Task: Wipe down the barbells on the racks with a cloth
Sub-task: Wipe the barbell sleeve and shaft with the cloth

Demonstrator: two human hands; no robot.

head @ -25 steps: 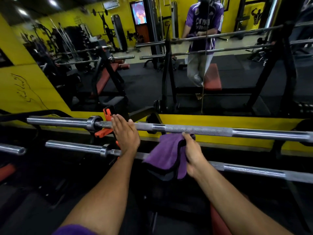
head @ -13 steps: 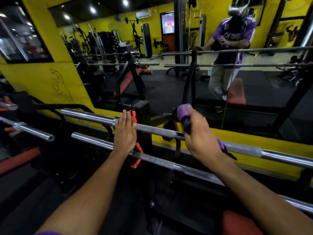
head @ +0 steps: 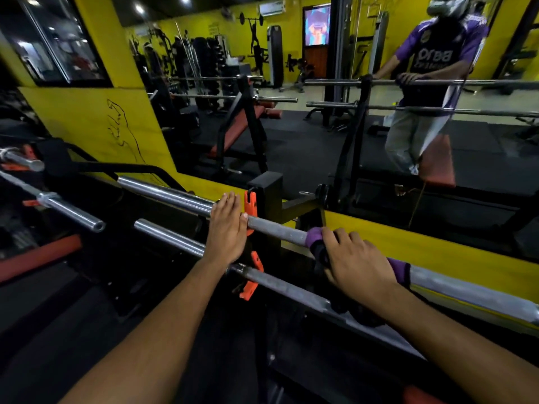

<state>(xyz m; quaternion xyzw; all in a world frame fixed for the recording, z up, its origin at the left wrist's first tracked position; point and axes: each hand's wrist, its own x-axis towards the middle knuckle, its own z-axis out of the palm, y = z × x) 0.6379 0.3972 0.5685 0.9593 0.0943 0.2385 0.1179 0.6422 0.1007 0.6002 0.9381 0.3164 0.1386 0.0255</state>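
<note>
Two steel barbells lie on a black rack in front of me, the upper barbell behind the lower barbell. My right hand wraps a purple cloth round the upper bar's knurled part and grips it; purple edges show on both sides of the hand. My left hand rests flat with straight fingers on the upper bar, just left of the orange rack hook.
A black rack upright stands between my hands. More barbells lie on a rack at the left. A wall mirror above a yellow ledge reflects the gym, benches and a person in a purple shirt.
The cloth hung loose from my right hand a second ago; now it is wrapped round the upper bar under the hand. The view has swung left and closer. My left hand stays on the bar.
</note>
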